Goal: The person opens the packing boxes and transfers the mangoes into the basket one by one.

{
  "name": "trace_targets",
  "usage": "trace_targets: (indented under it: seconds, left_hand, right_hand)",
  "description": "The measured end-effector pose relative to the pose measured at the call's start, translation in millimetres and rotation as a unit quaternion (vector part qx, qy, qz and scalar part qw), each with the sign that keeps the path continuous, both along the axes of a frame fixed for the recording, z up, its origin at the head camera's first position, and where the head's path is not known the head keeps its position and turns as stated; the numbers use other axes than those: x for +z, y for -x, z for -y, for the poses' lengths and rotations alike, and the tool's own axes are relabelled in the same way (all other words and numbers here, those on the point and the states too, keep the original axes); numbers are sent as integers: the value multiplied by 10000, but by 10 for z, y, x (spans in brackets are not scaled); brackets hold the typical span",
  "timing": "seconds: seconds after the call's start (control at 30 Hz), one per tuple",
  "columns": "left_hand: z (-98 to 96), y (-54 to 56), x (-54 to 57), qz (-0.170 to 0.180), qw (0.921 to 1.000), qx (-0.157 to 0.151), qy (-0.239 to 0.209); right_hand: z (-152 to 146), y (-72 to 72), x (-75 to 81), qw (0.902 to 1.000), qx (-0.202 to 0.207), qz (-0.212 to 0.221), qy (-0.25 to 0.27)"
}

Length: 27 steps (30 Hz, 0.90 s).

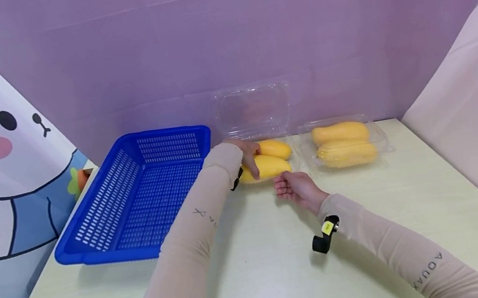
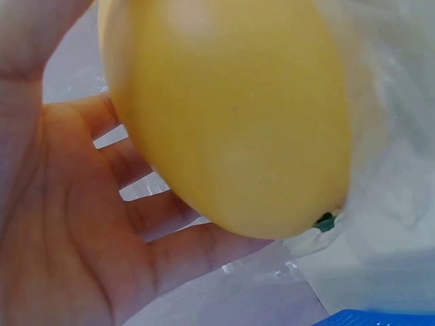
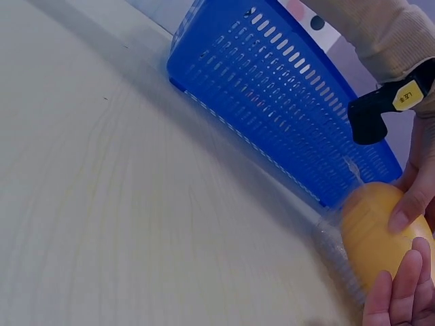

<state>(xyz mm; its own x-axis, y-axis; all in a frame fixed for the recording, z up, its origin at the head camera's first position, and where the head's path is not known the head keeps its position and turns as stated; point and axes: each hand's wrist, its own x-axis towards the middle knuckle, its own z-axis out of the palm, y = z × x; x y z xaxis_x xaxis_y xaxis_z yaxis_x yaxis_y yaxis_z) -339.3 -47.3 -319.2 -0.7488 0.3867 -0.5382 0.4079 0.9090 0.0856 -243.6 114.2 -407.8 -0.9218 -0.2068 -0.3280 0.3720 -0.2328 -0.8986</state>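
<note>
Two yellow mangoes lie in an open clear plastic box, its lid standing up against the backdrop. My left hand grips the front mango at its left end. In the left wrist view the fingers curve behind this smooth mango, which has a small green spot at one end. Behind it lies the second mango. My right hand holds nothing visible. Its loosely bent fingers are right by the front mango's right end.
Left of the box stands a blue perforated basket. To the right, another clear box holds two yellow fruits. A purple cloth backdrop hangs behind the pale table.
</note>
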Motion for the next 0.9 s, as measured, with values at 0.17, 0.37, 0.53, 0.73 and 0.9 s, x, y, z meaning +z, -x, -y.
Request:
trace_targets:
  seconds: [0.17,0.37,0.53,0.73,0.9]
  left_hand:
    - [26,-126,135,-21,9999,-76,-123]
    - [48,-115,180,-30,9999,29,-157]
    - [56,-90,211,5,9997,142,-190]
    - [77,-84,268,-113,9992,-19,-387]
    - [76,-20,283,-46,9984,-32,-567]
  right_hand:
    - [-6,3,-1,10000,17,14,13]
    - [-4,10,-2,10000,23,-6,-20]
    - [3,9,-3,10000,-13,34,-81]
    - [8,7,1,10000,-29,30,-47]
    - [8,20,-7,10000,14,-13,-26]
